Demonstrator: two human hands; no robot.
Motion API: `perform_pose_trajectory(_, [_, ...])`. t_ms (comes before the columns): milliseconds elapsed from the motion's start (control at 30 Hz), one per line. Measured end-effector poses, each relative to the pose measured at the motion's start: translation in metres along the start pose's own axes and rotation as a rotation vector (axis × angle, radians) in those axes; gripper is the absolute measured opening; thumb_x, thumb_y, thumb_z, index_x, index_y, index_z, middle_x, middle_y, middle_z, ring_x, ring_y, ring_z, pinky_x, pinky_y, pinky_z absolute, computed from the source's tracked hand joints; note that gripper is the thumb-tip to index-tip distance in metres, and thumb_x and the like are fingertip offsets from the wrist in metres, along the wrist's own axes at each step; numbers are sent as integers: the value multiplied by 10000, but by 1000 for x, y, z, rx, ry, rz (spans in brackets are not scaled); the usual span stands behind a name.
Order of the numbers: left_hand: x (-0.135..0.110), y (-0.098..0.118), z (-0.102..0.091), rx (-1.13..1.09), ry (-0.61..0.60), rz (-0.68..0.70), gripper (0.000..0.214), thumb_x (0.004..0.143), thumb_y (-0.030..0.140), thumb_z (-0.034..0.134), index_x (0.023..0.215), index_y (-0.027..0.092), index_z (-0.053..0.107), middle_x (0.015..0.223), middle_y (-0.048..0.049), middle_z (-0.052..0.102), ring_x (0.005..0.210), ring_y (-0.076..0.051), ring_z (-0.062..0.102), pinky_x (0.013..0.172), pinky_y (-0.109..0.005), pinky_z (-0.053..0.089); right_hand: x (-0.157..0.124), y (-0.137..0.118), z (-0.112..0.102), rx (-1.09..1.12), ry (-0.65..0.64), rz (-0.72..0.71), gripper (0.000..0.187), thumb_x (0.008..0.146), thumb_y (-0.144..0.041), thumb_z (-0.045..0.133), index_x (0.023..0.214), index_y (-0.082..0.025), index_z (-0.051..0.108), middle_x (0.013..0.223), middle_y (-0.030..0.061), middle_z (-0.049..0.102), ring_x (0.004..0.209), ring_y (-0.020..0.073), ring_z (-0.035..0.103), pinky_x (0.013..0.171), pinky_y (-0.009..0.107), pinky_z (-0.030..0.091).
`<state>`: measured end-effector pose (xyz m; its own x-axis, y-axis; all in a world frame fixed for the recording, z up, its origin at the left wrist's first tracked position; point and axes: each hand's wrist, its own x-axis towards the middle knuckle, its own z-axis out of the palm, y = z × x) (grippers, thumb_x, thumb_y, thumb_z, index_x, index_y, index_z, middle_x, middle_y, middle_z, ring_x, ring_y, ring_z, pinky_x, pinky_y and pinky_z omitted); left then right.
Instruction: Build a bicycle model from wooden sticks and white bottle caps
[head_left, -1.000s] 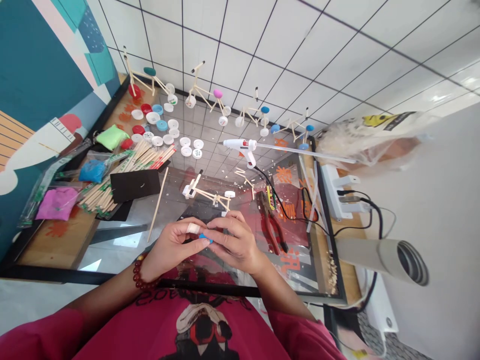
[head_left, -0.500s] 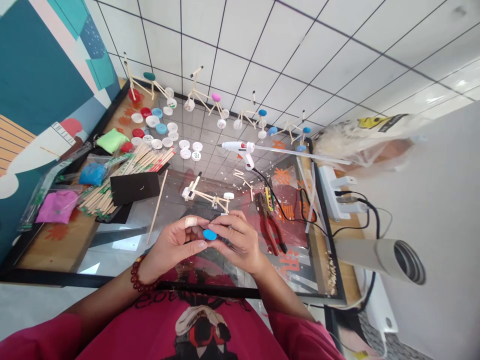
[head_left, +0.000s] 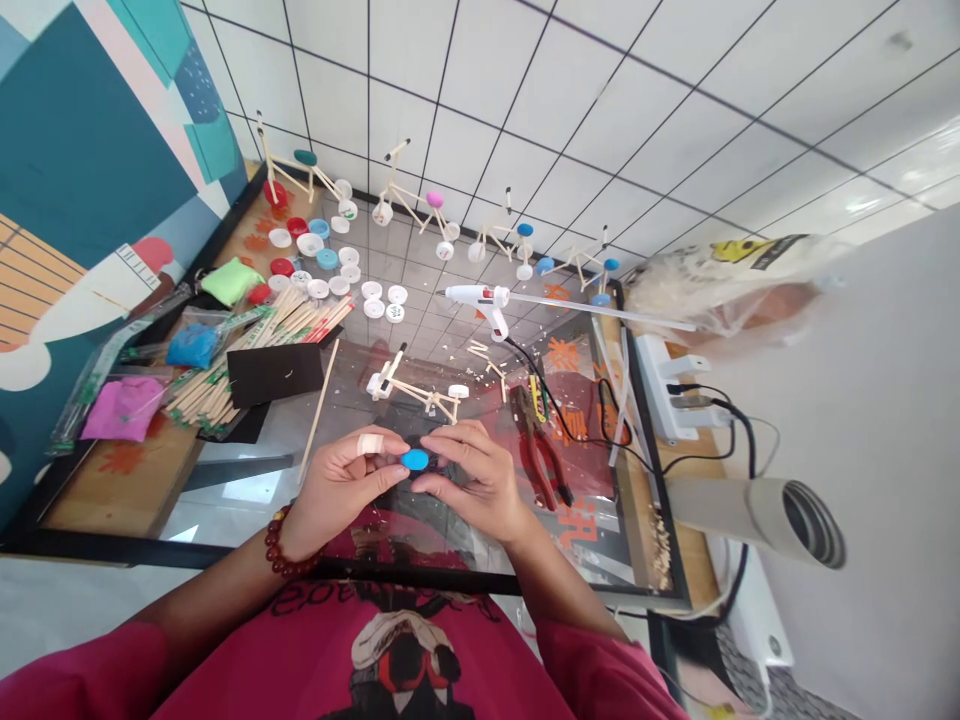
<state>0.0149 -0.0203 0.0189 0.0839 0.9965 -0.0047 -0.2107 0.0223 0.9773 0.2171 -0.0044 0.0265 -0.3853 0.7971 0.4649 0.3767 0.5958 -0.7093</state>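
A small flattened oval of bright blue modelling clay (head_left: 415,460) is pinched between the thumb and fingers of my left hand (head_left: 349,480), which wears a bandage on one finger. My right hand (head_left: 480,480) is close against the clay's right side, its thumb and forefinger parted around that edge. Whether its fingertips touch the clay I cannot tell. Just beyond both hands lies a little bicycle frame of wooden sticks (head_left: 420,390) with white bottle caps as wheels. A single stick (head_left: 319,410) rests left of it.
A white glue gun (head_left: 480,297) with its cord lies mid-table, and red-handled pliers (head_left: 540,450) are at the right. Several stick bicycles stand along the back. Bottle caps (head_left: 308,243), bundled sticks (head_left: 210,390), black card (head_left: 274,375) and pink clay (head_left: 124,408) fill the left. A power strip (head_left: 664,385) is at the right edge.
The right thumb and forefinger have opened away from the blue clay, while the left fingers now pinch it. The clay has shifted slightly left and up.
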Motion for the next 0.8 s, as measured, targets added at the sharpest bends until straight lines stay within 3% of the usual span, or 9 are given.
perform_pose_trajectory(100, [1,1,0,9,17,11,178,723,238,835,883,180,782,918,-72,747,823,-164,709,724,-256,605,0,-1,-1,35,1,22,350,871,-307,739,1213,-273,674,1037,53,729,753,138,661,821,356,547])
perform_pose_trajectory(233, [1,2,0,-13,-8,-23,184,725,238,833,893,183,785,883,-65,750,775,-151,690,694,-252,596,2,-2,1,-9,-10,-70,318,902,-247,697,1216,-287,669,1012,49,755,878,171,703,852,377,528])
perform_pose_trajectory(400, [0,-1,5,-153,14,-229,308,723,291,840,994,167,767,854,-63,754,694,-122,661,656,-248,581,4,1,-4,-22,91,16,279,885,-183,692,1153,-258,691,986,52,755,833,162,692,822,357,540])
perform_pose_trajectory(600, [11,1,21,-301,125,-529,576,690,392,847,1151,122,634,686,-15,688,431,-58,481,364,-164,320,12,23,-18,-12,304,248,232,857,-186,693,1080,-246,712,922,25,704,798,146,644,798,321,549])
perform_pose_trajectory(800, [30,3,29,-345,213,-502,642,627,387,869,1136,123,580,593,23,643,371,-40,404,359,-156,197,34,29,-13,40,254,237,200,836,-194,715,1029,-243,730,960,30,698,814,141,635,818,314,540])
